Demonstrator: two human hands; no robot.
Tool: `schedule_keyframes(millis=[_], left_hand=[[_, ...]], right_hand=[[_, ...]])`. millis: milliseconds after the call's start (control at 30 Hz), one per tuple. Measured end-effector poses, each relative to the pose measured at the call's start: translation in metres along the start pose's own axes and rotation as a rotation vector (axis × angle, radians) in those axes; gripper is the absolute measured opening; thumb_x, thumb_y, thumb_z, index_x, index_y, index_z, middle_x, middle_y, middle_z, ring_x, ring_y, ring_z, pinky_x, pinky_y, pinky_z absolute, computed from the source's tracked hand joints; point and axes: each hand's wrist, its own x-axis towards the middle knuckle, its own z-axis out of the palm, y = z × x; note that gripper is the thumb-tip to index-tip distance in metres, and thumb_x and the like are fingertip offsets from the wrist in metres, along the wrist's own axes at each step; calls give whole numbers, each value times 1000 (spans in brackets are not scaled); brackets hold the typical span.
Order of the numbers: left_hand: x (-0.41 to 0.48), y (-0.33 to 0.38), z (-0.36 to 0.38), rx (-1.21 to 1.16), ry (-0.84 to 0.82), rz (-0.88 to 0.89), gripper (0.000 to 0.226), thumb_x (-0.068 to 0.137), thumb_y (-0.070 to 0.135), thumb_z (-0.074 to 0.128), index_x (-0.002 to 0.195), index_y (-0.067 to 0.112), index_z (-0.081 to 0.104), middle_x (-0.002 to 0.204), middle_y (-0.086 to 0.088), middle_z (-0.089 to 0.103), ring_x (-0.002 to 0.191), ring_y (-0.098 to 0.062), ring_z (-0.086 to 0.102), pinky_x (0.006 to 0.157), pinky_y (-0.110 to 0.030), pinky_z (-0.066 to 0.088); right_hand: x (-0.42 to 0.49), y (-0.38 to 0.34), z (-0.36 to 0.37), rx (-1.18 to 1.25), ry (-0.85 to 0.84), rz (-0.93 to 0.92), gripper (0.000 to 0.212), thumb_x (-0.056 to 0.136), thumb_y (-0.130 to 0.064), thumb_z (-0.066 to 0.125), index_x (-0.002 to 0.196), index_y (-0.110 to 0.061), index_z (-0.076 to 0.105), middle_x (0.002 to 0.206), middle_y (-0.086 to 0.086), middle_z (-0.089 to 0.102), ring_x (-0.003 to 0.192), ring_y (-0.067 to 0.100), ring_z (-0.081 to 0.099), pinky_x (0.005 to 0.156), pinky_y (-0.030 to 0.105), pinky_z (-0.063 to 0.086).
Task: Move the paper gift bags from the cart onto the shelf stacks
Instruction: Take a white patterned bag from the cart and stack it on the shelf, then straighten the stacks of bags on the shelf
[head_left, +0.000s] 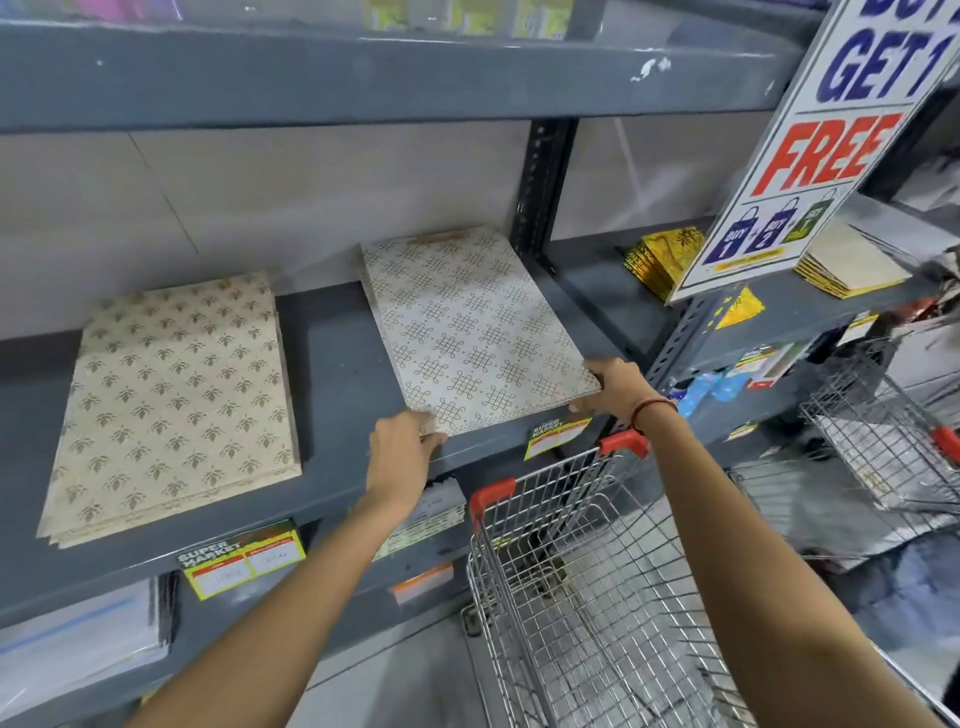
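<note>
Two bag stacks (171, 405) (467, 332), two hands (400, 452) (615, 389) gripping one

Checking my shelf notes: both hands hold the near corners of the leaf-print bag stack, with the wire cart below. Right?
Not quite. The head view shows the left hand and right hand holding the near corners of the knot-print bag stack; the leaf-print stack lies untouched beside it. The wire cart is below.

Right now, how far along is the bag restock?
Done: leaf-print stack lies on the shelf. In hand: left hand and right hand grip the near corners of the knot-print stack, on the shelf too. Left: the cart shows no bags where visible, so likely only squaring this stack.
</note>
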Motion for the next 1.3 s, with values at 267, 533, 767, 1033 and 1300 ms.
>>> schedule_keyframes(millis=[267,533,767,1033,1300], left_hand=[[-3,4,-1,27,3,-4,39,85,15,67,122,6,61,121,-16,67,91,-27,70,94,-33,49],[-7,4,3,103,-1,32,27,88,4,59,114,2,66,101,-15,73,81,-31,69,76,-34,51],[-8,0,-1,112,-26,38,27,89,8,60,115,4,66,112,-20,70,98,-34,68,85,-38,53],[-17,-21,-37,127,10,144,59,86,20,64,140,13,41,154,-11,29,144,-28,24,118,-38,19],[-34,-115,-135,193,259,-36,47,93,25,51,132,-1,49,143,-24,45,138,-35,33,117,-42,26]], right_hand=[[7,2,0,-47,62,-21,72,69,-28,79,129,1,50,134,17,55,126,31,48,110,38,33],[13,8,-3,-37,83,0,71,58,-37,85,116,-4,62,123,13,64,120,32,51,109,41,36],[6,-1,-5,-67,35,-9,69,69,-31,80,125,-1,54,132,16,56,130,34,38,110,43,34],[-19,-25,2,186,283,-92,55,75,-27,75,122,-7,57,123,16,63,114,33,56,101,43,42],[-57,-179,86,486,119,-340,51,80,-23,70,123,-2,54,125,18,61,115,28,58,98,31,45]])
